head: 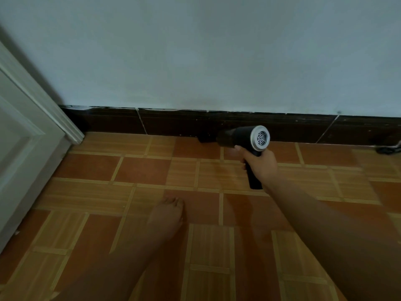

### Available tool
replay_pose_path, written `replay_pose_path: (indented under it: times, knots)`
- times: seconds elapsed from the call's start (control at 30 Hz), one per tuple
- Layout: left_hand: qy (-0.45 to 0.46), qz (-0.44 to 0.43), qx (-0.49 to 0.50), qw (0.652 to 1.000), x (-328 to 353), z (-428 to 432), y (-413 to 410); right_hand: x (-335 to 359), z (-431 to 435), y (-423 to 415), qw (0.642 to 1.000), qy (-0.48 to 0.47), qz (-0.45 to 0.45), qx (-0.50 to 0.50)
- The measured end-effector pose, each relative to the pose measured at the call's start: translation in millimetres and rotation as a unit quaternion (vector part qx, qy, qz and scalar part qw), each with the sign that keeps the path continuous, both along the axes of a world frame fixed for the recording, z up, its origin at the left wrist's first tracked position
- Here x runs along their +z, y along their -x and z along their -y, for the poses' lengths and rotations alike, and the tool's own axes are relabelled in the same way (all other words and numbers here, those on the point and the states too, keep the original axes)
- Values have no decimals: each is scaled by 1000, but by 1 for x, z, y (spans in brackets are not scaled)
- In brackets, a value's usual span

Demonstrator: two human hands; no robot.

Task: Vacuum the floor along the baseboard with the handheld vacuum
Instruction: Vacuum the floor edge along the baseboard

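My right hand (259, 162) grips the black handle of a handheld vacuum (245, 137), a dark pistol-shaped tool with a silver round vented rear cap facing me. Its dark nozzle (205, 137) points left and sits at the seam where the orange tiled floor (141, 168) meets the dark brown baseboard (173, 122). My right forearm stretches in from the lower right. My left hand is out of the frame.
A pale door and its frame (32, 127) stand at the left, ending at the baseboard's left end. My bare foot (167, 216) rests on the tiles in front of me. A dark cable or small object (388, 148) lies by the baseboard at far right.
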State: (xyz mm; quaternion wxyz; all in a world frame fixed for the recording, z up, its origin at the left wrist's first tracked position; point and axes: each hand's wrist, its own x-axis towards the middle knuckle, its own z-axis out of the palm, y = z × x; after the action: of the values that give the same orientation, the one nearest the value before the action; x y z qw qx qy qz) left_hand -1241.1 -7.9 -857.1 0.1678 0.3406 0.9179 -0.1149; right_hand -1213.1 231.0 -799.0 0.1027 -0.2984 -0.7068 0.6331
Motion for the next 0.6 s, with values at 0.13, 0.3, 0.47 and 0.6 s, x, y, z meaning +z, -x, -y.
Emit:
replay_pose_path:
  times: [0.13, 0.3, 0.47, 0.6]
  knots:
    - [38, 0, 10, 999, -1, -9, -1, 0, -11, -8, 1000, -5, 6, -10]
    - [84, -11, 17, 996, -9, -20, -3, 1, -25, -18, 1000, -13, 8, -24]
    - [86, -7, 36, 996, -12, -24, -5, 5, -37, -30, 999, -22, 4, -34]
    - [68, -9, 55, 996, -11, -24, -7, 11, -41, -36, 998, -33, -23, -44]
